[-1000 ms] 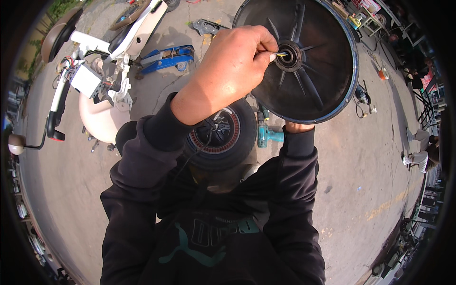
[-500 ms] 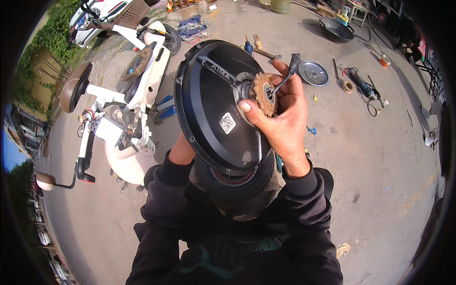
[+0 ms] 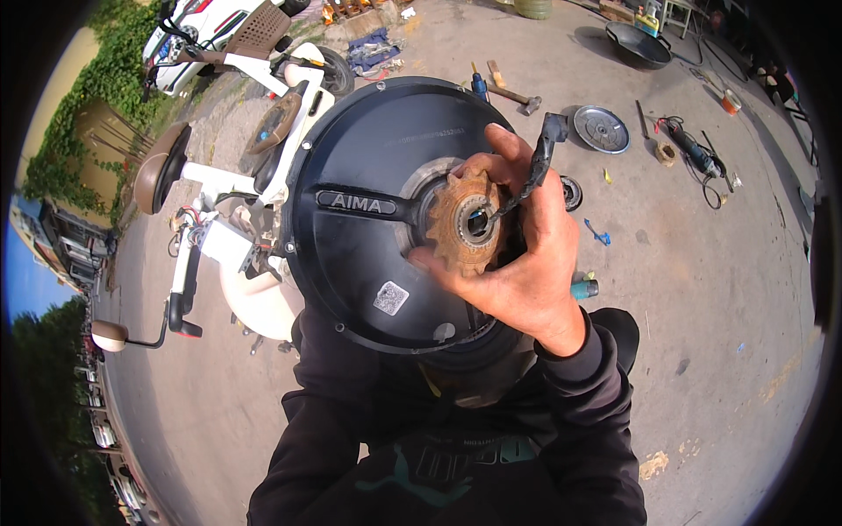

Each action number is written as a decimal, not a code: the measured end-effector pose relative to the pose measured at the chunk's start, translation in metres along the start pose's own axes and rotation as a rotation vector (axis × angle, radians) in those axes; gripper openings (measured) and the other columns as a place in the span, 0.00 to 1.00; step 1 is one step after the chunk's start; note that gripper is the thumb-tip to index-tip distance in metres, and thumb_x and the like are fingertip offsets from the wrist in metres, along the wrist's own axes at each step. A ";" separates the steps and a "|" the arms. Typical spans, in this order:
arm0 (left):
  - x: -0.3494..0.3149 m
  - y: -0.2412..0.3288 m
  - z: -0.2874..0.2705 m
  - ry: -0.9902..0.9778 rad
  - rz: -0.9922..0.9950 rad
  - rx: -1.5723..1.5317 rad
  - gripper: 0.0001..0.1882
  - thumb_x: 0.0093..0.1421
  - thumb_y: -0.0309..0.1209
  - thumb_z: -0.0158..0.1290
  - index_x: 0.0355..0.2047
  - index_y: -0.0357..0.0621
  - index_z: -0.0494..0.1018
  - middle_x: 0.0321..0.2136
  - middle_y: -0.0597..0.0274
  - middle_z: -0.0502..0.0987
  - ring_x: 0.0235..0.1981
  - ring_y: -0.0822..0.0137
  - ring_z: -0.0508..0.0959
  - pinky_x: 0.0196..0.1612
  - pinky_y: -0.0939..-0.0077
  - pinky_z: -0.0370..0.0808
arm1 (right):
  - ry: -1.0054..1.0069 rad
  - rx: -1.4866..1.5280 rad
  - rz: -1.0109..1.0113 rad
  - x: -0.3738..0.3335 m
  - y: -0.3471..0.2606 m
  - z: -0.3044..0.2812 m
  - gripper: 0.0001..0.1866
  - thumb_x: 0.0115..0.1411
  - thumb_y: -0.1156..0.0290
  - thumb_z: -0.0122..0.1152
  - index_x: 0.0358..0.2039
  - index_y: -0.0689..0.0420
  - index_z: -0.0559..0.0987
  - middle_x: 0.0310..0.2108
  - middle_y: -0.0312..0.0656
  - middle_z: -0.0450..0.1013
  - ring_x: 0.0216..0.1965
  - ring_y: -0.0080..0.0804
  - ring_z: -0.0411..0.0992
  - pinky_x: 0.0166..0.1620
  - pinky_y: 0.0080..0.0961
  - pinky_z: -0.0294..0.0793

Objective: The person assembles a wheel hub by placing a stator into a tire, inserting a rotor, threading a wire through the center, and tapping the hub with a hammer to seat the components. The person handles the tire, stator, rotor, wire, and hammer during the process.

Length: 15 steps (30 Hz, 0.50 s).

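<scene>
A round black hub motor cover faces up in front of me, with small bolt holes around its rim. A rusty toothed sprocket sits at its centre. From the sprocket's bore comes a black wrapped cable with a taped end. My right hand curls around the sprocket, thumb at its near side and fingers behind it. Behind the cover, my left hand is hidden; only its dark sleeve shows. Below the cover, a dark wheel is partly visible near my lap.
A partly dismantled white scooter stands at the left. On the concrete ahead and right lie a hammer, a blue-handled screwdriver, a round metal plate, a corded power tool and a black pan. A teal-and-black object lies near my right wrist.
The cover has turned flatter toward me and moved slightly left, so the sprocket's face shows. My left hand has gone out of sight behind it. The right hand keeps its grip.
</scene>
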<state>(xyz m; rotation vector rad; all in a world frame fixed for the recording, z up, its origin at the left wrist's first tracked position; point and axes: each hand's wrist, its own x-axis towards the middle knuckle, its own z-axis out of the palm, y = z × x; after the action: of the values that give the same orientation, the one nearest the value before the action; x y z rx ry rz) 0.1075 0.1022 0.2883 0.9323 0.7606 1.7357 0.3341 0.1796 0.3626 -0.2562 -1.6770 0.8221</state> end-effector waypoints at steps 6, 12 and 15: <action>0.000 0.000 -0.008 0.004 -0.003 -0.058 0.14 0.64 0.27 0.60 0.47 0.33 0.77 0.38 0.51 0.84 0.38 0.66 0.83 0.43 0.70 0.77 | 0.025 0.019 -0.033 0.000 -0.005 0.003 0.61 0.36 0.71 0.90 0.68 0.67 0.61 0.49 0.46 0.75 0.50 0.32 0.77 0.56 0.29 0.77; 0.000 -0.015 -0.009 -0.004 -0.017 -0.121 0.14 0.64 0.28 0.59 0.48 0.34 0.76 0.39 0.51 0.83 0.39 0.65 0.83 0.44 0.69 0.77 | -0.020 0.134 0.023 0.000 -0.001 -0.003 0.63 0.37 0.71 0.90 0.70 0.67 0.59 0.50 0.46 0.75 0.52 0.32 0.76 0.57 0.30 0.76; -0.003 -0.017 -0.008 -0.001 -0.024 -0.137 0.15 0.65 0.29 0.59 0.49 0.34 0.76 0.40 0.51 0.83 0.40 0.65 0.82 0.45 0.69 0.77 | -0.031 0.151 0.029 0.001 0.001 -0.003 0.62 0.38 0.71 0.89 0.71 0.67 0.59 0.50 0.46 0.75 0.51 0.32 0.76 0.57 0.30 0.76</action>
<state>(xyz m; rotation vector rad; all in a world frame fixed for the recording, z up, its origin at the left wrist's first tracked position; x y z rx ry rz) 0.1094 0.1046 0.2700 0.8273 0.6410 1.7432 0.3363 0.1823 0.3627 -0.1644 -1.6342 0.9734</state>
